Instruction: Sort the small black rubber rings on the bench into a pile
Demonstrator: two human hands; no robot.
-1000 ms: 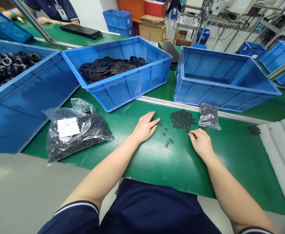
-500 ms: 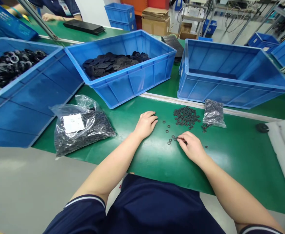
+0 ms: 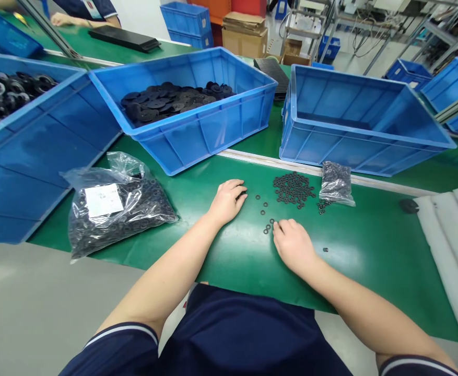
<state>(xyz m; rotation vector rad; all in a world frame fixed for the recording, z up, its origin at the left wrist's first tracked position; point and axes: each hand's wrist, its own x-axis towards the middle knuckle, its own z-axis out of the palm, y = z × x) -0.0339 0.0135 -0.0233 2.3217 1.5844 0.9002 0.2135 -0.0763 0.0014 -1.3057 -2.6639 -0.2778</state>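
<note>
The worktop (image 3: 232,256) has a smooth green surface with a semi-gloss finish and diffuse pale reflections; the bins (image 3: 209,136) are smooth, blue, moderately glossy molded plastic, and the discs (image 3: 166,104) are dark and predominantly matt. The small rings (image 3: 293,189) are matt black, rubber or plastic in appearance, while the large bag (image 3: 146,206) and small bag (image 3: 336,183) are clear, glossy, wrinkled plastic film, the former bearing a matt white paper label (image 3: 104,200). The shirt (image 3: 244,334) is matt navy cloth, and the carton (image 3: 244,43) is matt brown cardboard.
</note>
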